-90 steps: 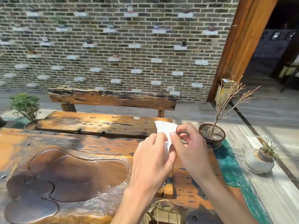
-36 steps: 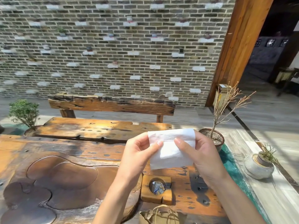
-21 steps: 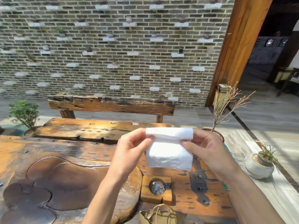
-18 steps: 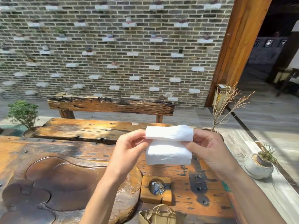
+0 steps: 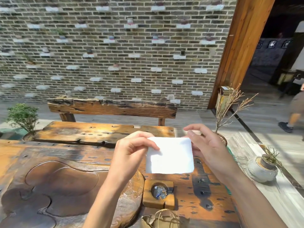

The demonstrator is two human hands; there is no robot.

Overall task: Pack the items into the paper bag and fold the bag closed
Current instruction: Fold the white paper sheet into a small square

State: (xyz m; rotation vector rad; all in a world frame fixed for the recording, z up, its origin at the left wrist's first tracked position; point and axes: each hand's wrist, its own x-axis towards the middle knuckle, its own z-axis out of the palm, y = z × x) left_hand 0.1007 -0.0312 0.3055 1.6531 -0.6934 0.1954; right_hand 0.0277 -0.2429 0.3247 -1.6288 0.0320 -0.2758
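A white folded tissue [image 5: 169,155] hangs wider than tall above the wooden table [image 5: 213,191], pinched at its upper left by the left hand [image 5: 131,152]; the right hand [image 5: 209,145], fingers parted, touches its right edge. The paper bag [image 5: 162,219] sits directly below, nearer the person.

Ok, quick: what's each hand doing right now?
Left hand: pinching the white tissue at its left edge.
Right hand: fingers at the right edge, grip unclear.
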